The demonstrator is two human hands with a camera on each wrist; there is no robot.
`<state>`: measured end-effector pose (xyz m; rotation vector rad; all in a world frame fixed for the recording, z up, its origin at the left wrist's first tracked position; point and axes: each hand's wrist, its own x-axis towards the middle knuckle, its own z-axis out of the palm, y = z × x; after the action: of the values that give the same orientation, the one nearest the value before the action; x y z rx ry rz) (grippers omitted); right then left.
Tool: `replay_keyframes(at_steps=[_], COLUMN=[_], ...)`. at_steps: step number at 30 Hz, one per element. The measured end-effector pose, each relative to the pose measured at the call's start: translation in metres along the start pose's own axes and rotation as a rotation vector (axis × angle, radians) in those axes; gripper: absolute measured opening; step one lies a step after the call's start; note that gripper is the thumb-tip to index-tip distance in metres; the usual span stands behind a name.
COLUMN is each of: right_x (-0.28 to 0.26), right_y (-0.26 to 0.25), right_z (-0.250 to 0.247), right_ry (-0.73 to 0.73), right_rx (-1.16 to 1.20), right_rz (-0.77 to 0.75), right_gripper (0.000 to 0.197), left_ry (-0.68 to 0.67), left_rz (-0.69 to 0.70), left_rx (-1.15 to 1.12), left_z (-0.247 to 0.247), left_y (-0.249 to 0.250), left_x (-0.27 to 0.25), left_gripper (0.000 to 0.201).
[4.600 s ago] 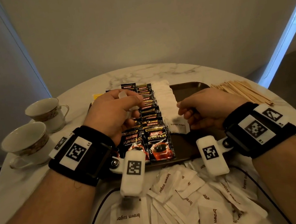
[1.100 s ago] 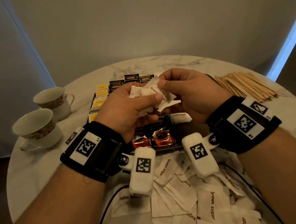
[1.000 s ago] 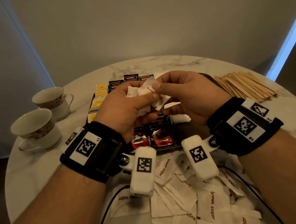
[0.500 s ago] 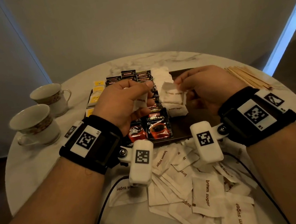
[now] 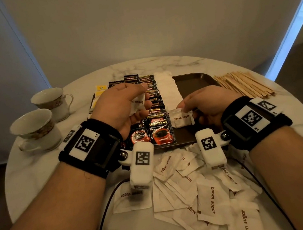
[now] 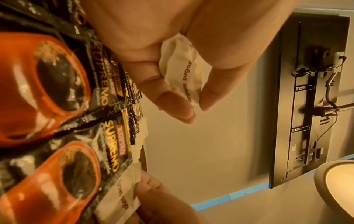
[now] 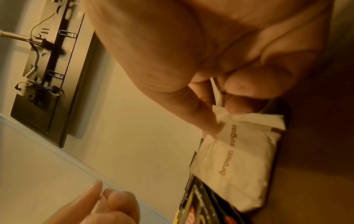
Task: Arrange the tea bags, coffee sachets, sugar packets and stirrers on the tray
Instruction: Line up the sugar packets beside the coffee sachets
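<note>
A dark tray (image 5: 192, 82) holds yellow tea bags (image 5: 99, 88) at the left, two rows of black coffee sachets (image 5: 159, 131) and a row of white sugar packets (image 5: 168, 89). My left hand (image 5: 124, 106) hovers over the coffee rows and grips a sugar packet (image 6: 182, 72) between thumb and fingers. My right hand (image 5: 203, 102) pinches the top edge of another sugar packet (image 5: 182, 119) (image 7: 241, 159), which sits at the near end of the sugar row. Loose sugar packets (image 5: 211, 193) lie in a heap on the table before the tray. Wooden stirrers (image 5: 243, 83) lie to the tray's right.
Two patterned teacups (image 5: 37, 130) (image 5: 52, 101) stand on the left of the round marble table (image 5: 159, 63). A black cable (image 5: 102, 217) runs across the near table edge. The tray's right half is bare. A wall rises behind the table.
My hands have come apart and dropped from mid-air to the tray. The right hand took one sugar packet down to the near end of the sugar row; the left still holds another.
</note>
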<state>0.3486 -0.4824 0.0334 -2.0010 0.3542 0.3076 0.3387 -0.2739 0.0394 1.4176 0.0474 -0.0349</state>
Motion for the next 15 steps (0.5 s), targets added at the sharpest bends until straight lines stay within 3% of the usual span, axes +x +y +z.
replay_keyframes(at_steps=[9, 12, 15], right_x=[-0.001, -0.004, -0.007], right_y=[-0.002, -0.005, -0.006], right_z=[0.0, 0.005, 0.011], right_ry=[0.096, 0.009, -0.114], right_rx=[0.108, 0.26, 0.317], right_rz=[-0.182, -0.209, -0.129], right_gripper=[0.012, 0.011, 0.013], left_ry=[0.017, 0.023, 0.012], left_rz=[-0.012, -0.031, -0.068], left_rx=[-0.012, -0.055, -0.15], left_z=[0.001, 0.002, 0.004], left_y=[0.0, 0.002, 0.003], left_x=[-0.002, -0.002, -0.006], left_gripper=[0.014, 0.017, 0.018])
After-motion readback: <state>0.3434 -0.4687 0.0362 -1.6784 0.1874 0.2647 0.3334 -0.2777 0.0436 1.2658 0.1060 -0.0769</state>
